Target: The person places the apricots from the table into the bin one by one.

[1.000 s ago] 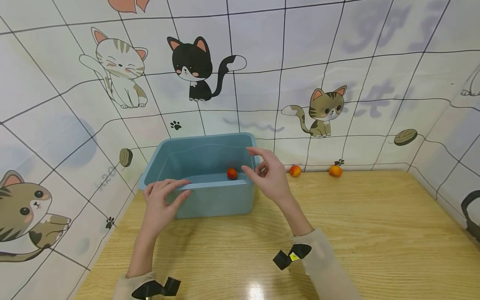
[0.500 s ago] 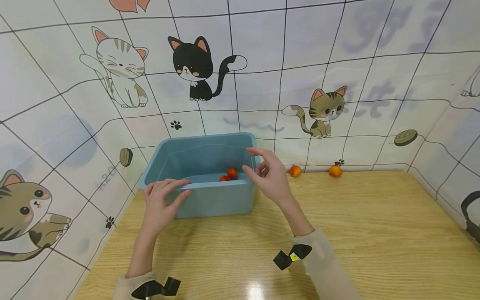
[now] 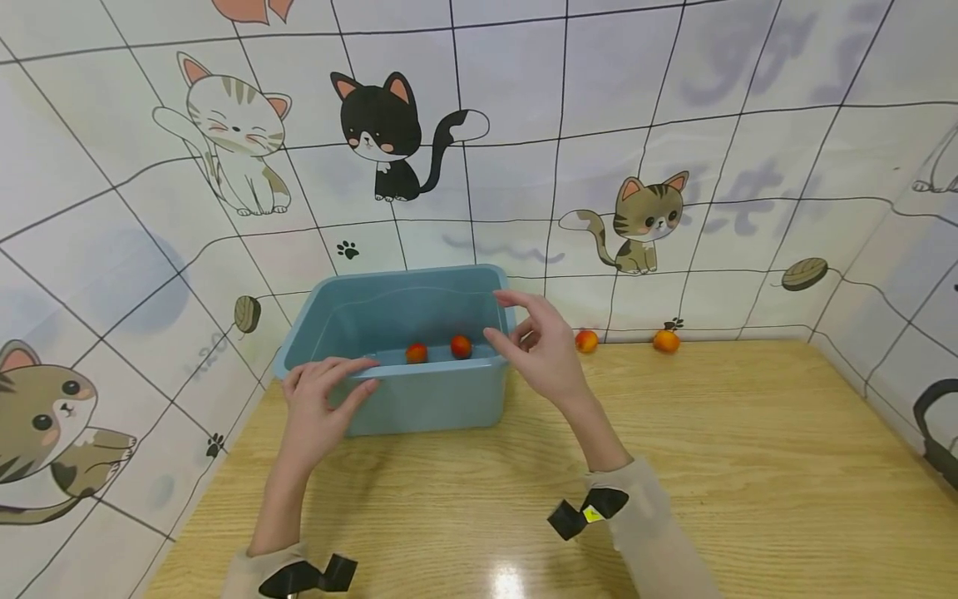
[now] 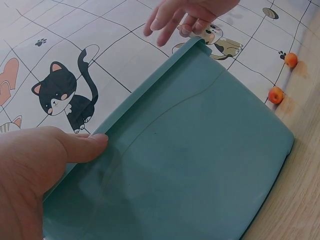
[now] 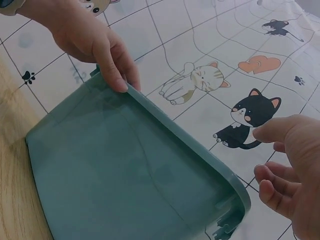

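Note:
A blue-green plastic bin [image 3: 427, 403] stands on the wooden table by the wall. My left hand [image 3: 318, 412] holds its front rim near the left corner. In the left wrist view, the thumb of that left hand [image 4: 42, 167] lies on the outer wall and its fingers go over the rim out of sight. Inside the bin are two small round fruits, an orange-red one [image 3: 417, 353] and a darker red one [image 3: 461, 347]. Over the front right corner hovers my right hand [image 3: 542, 349], thumb and forefinger apart with nothing between them.
Two more round fruits, a red-orange one [image 3: 587, 340] and an orange one [image 3: 666, 340], lie on the table [image 3: 748, 441] against the wall, right of the bin. A wall covering [image 3: 516, 108] printed with cats rises behind. A black curved object [image 3: 931, 428] shows at the far right edge.
A second fruit has come into sight inside the bin from behind the front wall and rolled left, away from the darker one. Both hands have stayed almost still.

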{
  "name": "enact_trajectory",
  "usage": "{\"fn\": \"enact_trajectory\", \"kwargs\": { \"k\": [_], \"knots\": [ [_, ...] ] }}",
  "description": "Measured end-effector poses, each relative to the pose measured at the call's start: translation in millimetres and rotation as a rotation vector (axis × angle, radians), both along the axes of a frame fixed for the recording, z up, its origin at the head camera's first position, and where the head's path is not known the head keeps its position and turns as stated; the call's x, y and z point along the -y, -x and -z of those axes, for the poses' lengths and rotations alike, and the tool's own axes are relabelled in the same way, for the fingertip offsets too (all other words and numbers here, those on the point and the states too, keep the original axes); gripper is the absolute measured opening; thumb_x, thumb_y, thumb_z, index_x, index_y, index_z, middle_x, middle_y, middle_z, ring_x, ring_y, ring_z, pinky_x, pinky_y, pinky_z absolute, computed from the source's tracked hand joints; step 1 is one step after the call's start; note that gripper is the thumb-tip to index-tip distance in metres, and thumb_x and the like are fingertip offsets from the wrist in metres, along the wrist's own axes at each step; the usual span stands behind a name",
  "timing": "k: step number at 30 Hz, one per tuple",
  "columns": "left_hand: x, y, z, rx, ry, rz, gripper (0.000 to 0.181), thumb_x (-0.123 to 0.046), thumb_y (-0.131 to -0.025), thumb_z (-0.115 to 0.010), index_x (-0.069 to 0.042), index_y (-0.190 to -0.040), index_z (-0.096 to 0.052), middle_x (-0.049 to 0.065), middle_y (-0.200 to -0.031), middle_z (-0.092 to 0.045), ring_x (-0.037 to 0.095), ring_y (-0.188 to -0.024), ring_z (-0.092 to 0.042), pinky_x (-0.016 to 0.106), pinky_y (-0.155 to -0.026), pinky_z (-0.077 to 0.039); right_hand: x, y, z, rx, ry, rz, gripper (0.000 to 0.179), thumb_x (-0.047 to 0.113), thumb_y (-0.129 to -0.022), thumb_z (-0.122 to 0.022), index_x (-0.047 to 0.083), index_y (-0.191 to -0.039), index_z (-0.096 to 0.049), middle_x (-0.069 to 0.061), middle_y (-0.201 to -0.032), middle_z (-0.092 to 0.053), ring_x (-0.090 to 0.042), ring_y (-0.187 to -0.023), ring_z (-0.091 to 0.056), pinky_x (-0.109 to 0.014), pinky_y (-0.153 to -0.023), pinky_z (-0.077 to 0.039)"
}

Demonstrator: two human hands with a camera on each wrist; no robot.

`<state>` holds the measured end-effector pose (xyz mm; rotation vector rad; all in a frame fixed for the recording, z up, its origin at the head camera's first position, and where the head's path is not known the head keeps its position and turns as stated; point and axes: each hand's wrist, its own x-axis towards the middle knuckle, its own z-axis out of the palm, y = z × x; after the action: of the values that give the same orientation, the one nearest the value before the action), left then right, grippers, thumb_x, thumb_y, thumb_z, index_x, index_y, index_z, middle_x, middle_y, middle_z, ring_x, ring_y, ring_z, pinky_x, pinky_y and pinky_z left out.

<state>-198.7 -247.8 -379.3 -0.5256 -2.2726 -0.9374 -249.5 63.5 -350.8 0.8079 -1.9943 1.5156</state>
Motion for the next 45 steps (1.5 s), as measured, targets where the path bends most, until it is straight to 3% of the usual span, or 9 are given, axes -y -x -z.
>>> {"fn": "enact_trajectory", "kwargs": {
  "k": [6,13,16,25,29,36,45],
  "knots": [
    [0.0,-0.6,-0.6,0.008,0.007,-0.007,0.028,-0.005,-0.085,-0.08,-0.011,-0.112,-0.077,0.007,-0.105,-0.071,0.027,-0.106,-0.053,0.054,-0.098,-0.016,-4,-6.0,-11.2,-0.024,0.022,0.028,0.049,-0.002,-0.086,-0.078,0.002,-0.133,-0.062,-0.016,-0.123,-0.061,-0.022,-0.065,-0.057,-0.026,-0.058,-0.044],
    [0.0,-1.2,-1.3,0.012,0.01,-0.006,0.028,-0.003,-0.085,-0.08,-0.007,-0.113,-0.076,0.009,-0.106,-0.07,0.029,-0.107,-0.052,0.055,-0.098,-0.016,-11,-24.1,-34.2,-0.029,0.016,0.072,0.044,-0.007,-0.086,-0.075,-0.008,-0.128,-0.061,-0.023,-0.12,-0.061,-0.023,-0.064,-0.057,-0.025,-0.059,-0.047],
    [0.2,-1.3,-1.2,0.009,0.009,-0.01,0.028,-0.003,-0.085,-0.08,-0.006,-0.112,-0.076,0.01,-0.105,-0.07,0.029,-0.106,-0.052,0.055,-0.098,-0.016,-16,-21.3,-34.6,-0.032,0.01,0.093,0.043,-0.007,-0.087,-0.074,-0.009,-0.128,-0.061,-0.024,-0.119,-0.062,-0.024,-0.065,-0.058,-0.023,-0.059,-0.048],
    [-1.0,-2.4,-0.7,-0.014,0.014,-0.005,0.028,-0.003,-0.083,-0.08,-0.007,-0.111,-0.076,0.009,-0.105,-0.071,0.03,-0.105,-0.056,0.054,-0.097,-0.017,-33,-6.0,-32.2,0.003,-0.007,0.157,0.043,-0.004,-0.088,-0.075,-0.007,-0.129,-0.061,-0.023,-0.118,-0.063,-0.026,-0.065,-0.061,-0.024,-0.06,-0.048],
    [-1.7,-2.4,-0.9,-0.015,0.011,-0.008,0.028,-0.003,-0.083,-0.08,-0.007,-0.111,-0.076,0.01,-0.106,-0.07,0.031,-0.106,-0.055,0.054,-0.097,-0.017,-41,2.2,-32.2,0.064,-0.02,0.177,0.044,-0.002,-0.09,-0.073,-0.005,-0.131,-0.06,-0.022,-0.121,-0.063,-0.029,-0.068,-0.061,-0.021,-0.059,-0.048],
    [-1.3,-1.1,-0.3,0.0,0.008,-0.007,0.028,-0.004,-0.084,-0.08,-0.008,-0.111,-0.076,0.01,-0.106,-0.07,0.03,-0.106,-0.054,0.054,-0.097,-0.016,-64,41.2,-3.3,0.17,-0.032,0.193,0.045,0.016,-0.093,-0.075,0.01,-0.136,-0.061,-0.011,-0.124,-0.064,-0.022,-0.072,-0.062,-0.022,-0.053,-0.047],
    [-1.1,-1.0,-0.5,-0.014,0.011,-0.004,0.028,-0.003,-0.084,-0.08,-0.007,-0.111,-0.076,0.011,-0.107,-0.07,0.032,-0.107,-0.054,0.055,-0.097,-0.016,-75,59.1,11.3,0.226,-0.089,0.23,0.045,0.024,-0.094,-0.074,0.01,-0.134,-0.062,-0.013,-0.124,-0.063,-0.027,-0.074,-0.061,-0.022,-0.053,-0.049]
  ]
}}
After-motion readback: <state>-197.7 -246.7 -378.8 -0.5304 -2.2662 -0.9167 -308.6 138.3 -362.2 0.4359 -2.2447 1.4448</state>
